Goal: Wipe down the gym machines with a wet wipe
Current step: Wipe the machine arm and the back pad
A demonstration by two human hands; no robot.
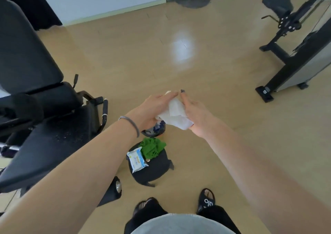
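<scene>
Wet wipe point(174, 116) sits bunched between both hands, held out in front of the body at about waist level, over the floor point(179, 58). Left hand point(154, 109): fingers long and nearly straight, laid along the upper left edge of the wipe; whether the thumb pinches underneath cannot be told. Right hand point(194, 114): fingers also extended, pressed against the right side of the sheet, its lower corner hanging out near the heel of the palm. Fingertips of the two hands almost meet at the far end. Judgement: the sheet is being unfolded or re-folded into a pad before use; no machine surface is touched yet.

Below the hands, a pack of wipes point(137, 159) lies on a low black stool point(154, 169), beside a green cloth point(152, 146); probably parked there to stay within reach. A dark patterned object sits just beyond the stool, partly hidden by the left wrist; identity unclear.

Black padded machine point(30, 69) stands close on the left, likely the nearest target. A second machine point(293, 45) stands well apart at far right.
</scene>
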